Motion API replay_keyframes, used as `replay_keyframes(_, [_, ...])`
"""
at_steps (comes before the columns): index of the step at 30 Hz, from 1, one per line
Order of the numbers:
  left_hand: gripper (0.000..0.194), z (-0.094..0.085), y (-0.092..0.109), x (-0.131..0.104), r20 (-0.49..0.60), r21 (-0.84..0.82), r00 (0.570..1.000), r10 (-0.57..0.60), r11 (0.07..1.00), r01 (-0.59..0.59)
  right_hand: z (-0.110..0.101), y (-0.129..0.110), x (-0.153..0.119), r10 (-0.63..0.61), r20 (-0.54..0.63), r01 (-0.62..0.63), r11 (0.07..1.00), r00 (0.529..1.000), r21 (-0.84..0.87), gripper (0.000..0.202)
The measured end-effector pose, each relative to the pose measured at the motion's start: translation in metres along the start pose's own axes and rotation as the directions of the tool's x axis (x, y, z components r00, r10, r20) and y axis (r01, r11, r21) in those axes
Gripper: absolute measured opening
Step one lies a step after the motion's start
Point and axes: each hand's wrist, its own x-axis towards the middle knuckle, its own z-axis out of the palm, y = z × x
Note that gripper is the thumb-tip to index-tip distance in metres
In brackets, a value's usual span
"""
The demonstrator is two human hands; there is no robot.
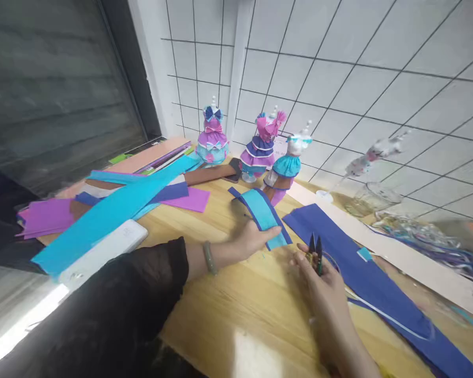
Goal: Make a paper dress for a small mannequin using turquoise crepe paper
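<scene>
My left hand (253,239), with a green bangle (209,258) at its wrist, pinches a turquoise crepe-paper strip (259,207) edged in navy. The thumb lies across the strip near its close end, while the far end curves away over the table. In my right hand (319,281) is a pair of small scissors (316,247), dark blades pointing away from me and slightly parted. Their tips are to the right of the strip, apart from it. A long navy crepe-paper piece (347,252) lies beyond the scissors, with a small turquoise scrap (364,254) on it.
Three paper-dressed mini mannequins (213,139) stand by the tiled wall; a barer mannequin (376,156) is at right. Crepe-paper sheets (137,191) and a white box (102,252) lie left. A pale paper strip (402,260) and tangled ribbons (429,241) lie right on the wooden table (220,315).
</scene>
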Motion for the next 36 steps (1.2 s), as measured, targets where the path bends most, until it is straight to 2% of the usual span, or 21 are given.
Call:
replay_keyframes(6, [0.029,-0.004,0.008,0.013,0.034,-0.144,0.998,0.055,0.988,-0.050,-0.005,-0.019,-0.009,0.008,0.164,-0.006,1.000,0.986,-0.018,0.058])
replay_keyframes(9, [0.030,-0.003,0.016,0.013,0.060,-0.205,0.998,0.017,0.979,-0.005,-0.008,-0.024,-0.011,0.035,0.220,-0.028,0.999,0.975,-0.037,0.060])
replay_keyframes(14, [0.032,-0.002,0.022,0.010,0.070,-0.192,0.996,-0.047,0.980,0.060,-0.010,-0.024,-0.011,0.055,0.318,-0.053,0.998,0.946,-0.016,0.055])
replay_keyframes(19, [0.025,-0.001,0.021,0.009,0.069,-0.160,0.996,-0.064,0.984,0.075,-0.010,-0.020,-0.009,0.057,0.366,-0.074,0.997,0.929,0.034,0.052])
replay_keyframes(27, [0.020,0.000,0.019,0.009,0.065,-0.131,0.995,-0.076,0.988,0.084,-0.006,-0.021,-0.013,0.094,0.408,-0.106,0.994,0.908,0.007,0.049])
replay_keyframes(36, [0.019,0.000,0.011,0.007,0.154,-0.025,0.986,-0.065,0.997,0.070,-0.004,-0.021,-0.014,0.085,0.452,-0.120,0.992,0.888,0.049,0.048])
